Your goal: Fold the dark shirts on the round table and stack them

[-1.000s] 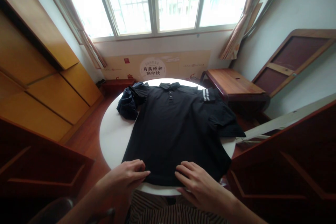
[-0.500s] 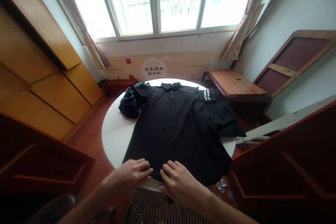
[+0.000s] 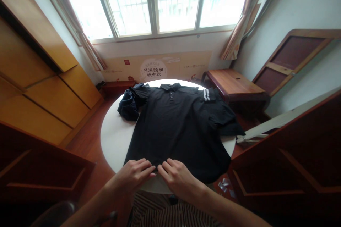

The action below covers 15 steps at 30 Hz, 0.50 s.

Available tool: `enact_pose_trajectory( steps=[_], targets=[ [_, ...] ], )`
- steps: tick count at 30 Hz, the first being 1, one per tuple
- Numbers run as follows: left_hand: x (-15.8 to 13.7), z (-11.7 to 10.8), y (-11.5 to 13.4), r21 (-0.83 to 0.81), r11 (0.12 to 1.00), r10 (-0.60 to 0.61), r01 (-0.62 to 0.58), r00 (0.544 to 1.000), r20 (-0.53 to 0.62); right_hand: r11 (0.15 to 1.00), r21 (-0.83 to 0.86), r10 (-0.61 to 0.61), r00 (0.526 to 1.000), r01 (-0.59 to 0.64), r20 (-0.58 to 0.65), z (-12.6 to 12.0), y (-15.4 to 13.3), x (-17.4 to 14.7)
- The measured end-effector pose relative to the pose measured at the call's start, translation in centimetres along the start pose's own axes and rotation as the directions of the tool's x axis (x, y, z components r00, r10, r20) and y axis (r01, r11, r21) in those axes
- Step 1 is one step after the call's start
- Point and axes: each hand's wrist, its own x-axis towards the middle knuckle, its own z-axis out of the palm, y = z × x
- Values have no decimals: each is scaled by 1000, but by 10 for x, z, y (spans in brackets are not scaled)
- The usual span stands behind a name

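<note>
Both the left hand (image 3: 137,173) and the right hand (image 3: 178,178) pinch the near hem of a black polo shirt (image 3: 173,134), fingers curled, fingertips just beside each other. Shirt lies buttons up across a round white table (image 3: 114,138), collar at the far side. Dark bundled garment (image 3: 128,107) noted at far left. Beyond: wooden side table (image 3: 234,81), printed board (image 3: 117,71), window (image 3: 176,3).

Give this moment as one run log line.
black polo shirt: spread on white table; left hand: at shirt's near edge; right hand: same edge
</note>
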Motion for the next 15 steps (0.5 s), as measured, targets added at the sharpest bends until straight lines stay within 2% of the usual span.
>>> enact_pose_trajectory(
  steps=[3, 9, 12, 15],
  targets=[
    [5, -3, -3, -27, 1000, -7, 5, 997, -77, 1000, 7, 15, 999, -14, -29, -3, 3, 1],
    [1, -6, -7, 39, 999, 33, -30, 995, -95, 999, 29, 38, 999, -37, -35, -7, 3, -2],
    [-5, -12, -11, 55, 998, 29, -21, 988, -150, 998, -15, 66, 998, -66, -10, -7, 11, -20],
    [-10, -19, -16, 31, 1000, 10, -4, 981, -195, 981, -86, 172, 985, -174, -34, -9, 34, -54]
  ],
)
